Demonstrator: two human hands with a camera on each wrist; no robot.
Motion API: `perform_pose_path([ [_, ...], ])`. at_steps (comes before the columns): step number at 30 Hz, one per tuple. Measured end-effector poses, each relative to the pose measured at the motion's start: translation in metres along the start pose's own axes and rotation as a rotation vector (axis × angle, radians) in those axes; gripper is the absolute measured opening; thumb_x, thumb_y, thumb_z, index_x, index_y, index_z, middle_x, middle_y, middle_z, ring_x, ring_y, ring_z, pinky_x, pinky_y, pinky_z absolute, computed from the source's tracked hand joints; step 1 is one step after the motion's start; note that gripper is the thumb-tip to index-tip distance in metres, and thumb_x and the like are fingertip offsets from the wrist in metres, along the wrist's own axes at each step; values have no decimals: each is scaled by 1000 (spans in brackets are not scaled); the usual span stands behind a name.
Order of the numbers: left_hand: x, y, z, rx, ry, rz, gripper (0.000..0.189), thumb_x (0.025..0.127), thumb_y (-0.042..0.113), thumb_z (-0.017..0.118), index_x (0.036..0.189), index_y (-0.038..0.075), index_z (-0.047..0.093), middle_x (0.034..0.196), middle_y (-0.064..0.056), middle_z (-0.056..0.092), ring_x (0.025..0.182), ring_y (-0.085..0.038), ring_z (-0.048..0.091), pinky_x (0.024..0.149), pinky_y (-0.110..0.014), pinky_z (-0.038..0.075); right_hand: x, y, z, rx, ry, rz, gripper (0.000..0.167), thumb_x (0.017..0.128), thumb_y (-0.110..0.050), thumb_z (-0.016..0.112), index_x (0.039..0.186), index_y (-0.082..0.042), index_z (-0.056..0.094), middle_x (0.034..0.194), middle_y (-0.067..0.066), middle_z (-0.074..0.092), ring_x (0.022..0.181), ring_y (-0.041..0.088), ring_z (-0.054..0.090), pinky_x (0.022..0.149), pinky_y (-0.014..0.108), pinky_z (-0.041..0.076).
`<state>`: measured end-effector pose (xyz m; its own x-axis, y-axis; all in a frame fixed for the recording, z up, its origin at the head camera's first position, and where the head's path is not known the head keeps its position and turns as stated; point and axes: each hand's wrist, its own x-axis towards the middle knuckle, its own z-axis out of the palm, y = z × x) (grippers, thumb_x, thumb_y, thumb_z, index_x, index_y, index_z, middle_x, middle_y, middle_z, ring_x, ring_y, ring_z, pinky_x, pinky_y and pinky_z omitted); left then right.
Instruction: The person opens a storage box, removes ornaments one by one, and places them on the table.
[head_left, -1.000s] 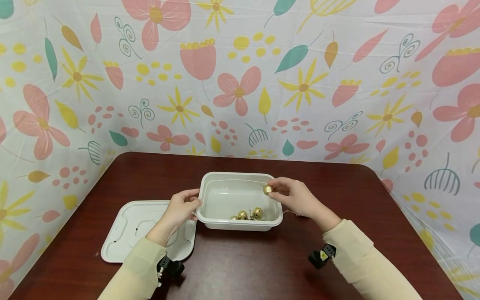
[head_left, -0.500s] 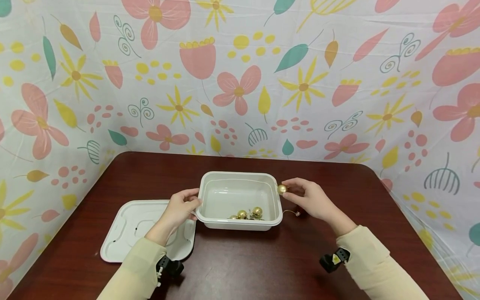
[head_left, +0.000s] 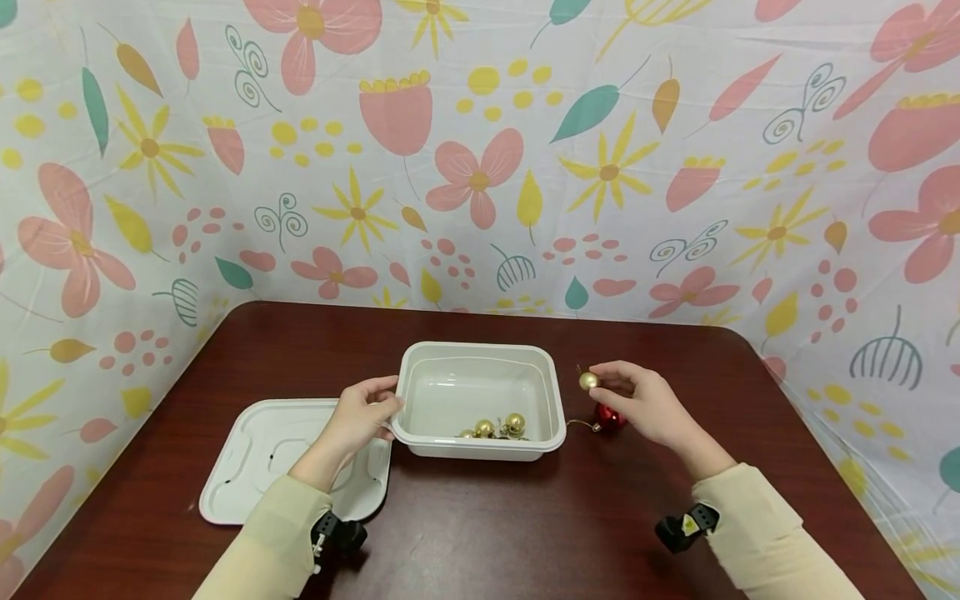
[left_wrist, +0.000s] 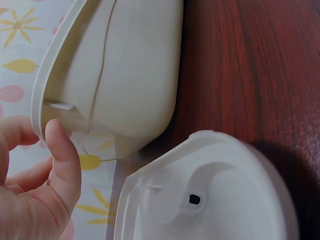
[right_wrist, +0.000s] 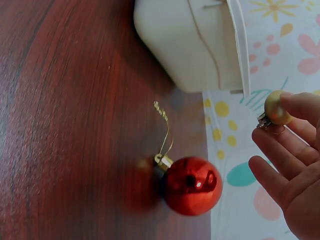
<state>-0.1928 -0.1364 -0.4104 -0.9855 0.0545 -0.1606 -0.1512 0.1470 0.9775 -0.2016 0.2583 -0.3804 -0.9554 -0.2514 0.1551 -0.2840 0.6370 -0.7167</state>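
A white plastic box (head_left: 480, 450) stands in the middle of the table with several small gold baubles (head_left: 514, 424) in its near right part. My left hand (head_left: 362, 421) pinches the box's left rim between thumb and fingers, as the left wrist view also shows. Off the box's right side, my right hand (head_left: 643, 404) holds one gold bauble (right_wrist: 276, 108) between thumb and fingertips, above the table. Under that hand lies a red bauble (right_wrist: 194, 186) with a gold cord loop, partly hidden by the hand in the head view.
The white lid (head_left: 255, 454) lies flat on the table left of the box, partly under my left forearm. A dark red-brown wooden table (head_left: 480, 525) carries everything. Behind it hangs a flower-patterned cloth (head_left: 480, 250).
My right hand has moved right, carrying the gold bauble from over the box's right rim to beyond it. The red bauble has come into sight. My left hand stays on the rim.
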Motion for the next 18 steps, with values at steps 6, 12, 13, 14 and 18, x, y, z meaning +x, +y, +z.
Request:
perform_pose_path([
  [6, 0, 0, 0, -1, 3, 1, 48, 85, 2, 57, 132, -6, 49, 96, -8, 55, 58, -7, 54, 46, -19, 51, -3, 11, -4, -22, 22, 21, 34, 87, -23, 68, 116, -6, 62, 112, 13, 66, 99, 20, 65, 76, 13, 52],
  [12, 0, 0, 0, -8, 3, -2, 48, 86, 3, 57, 132, -5, 49, 95, -8, 54, 57, -8, 54, 47, -19, 51, -5, 22, -7, -24, 51, 28, 35, 87, -24, 68, 116, -5, 63, 109, 14, 67, 94, 13, 65, 74, 12, 51],
  [13, -1, 0, 0, -9, 2, -4, 48, 86, 3, 57, 132, -5, 49, 95, -7, 54, 57, -8, 54, 47, -19, 51, -5, 24, -7, -22, 56, 30, 35, 87, -24, 68, 116, -5, 63, 109, 14, 67, 94, 10, 65, 73, 12, 51],
  [14, -1, 0, 0, -8, -1, -3, 48, 86, 3, 57, 133, -6, 48, 95, -7, 55, 57, -8, 54, 47, -19, 51, -6, 26, -8, -24, 60, 33, 35, 87, -24, 68, 116, -5, 63, 109, 14, 67, 93, 9, 65, 73, 12, 52],
  [18, -2, 1, 0, -4, -2, -3, 49, 86, 4, 57, 133, -6, 48, 96, -7, 54, 58, -8, 54, 47, -20, 51, -8, 34, -10, -30, 67, 51, 34, 88, -24, 67, 116, -4, 62, 109, 16, 67, 93, 6, 64, 72, 13, 52],
])
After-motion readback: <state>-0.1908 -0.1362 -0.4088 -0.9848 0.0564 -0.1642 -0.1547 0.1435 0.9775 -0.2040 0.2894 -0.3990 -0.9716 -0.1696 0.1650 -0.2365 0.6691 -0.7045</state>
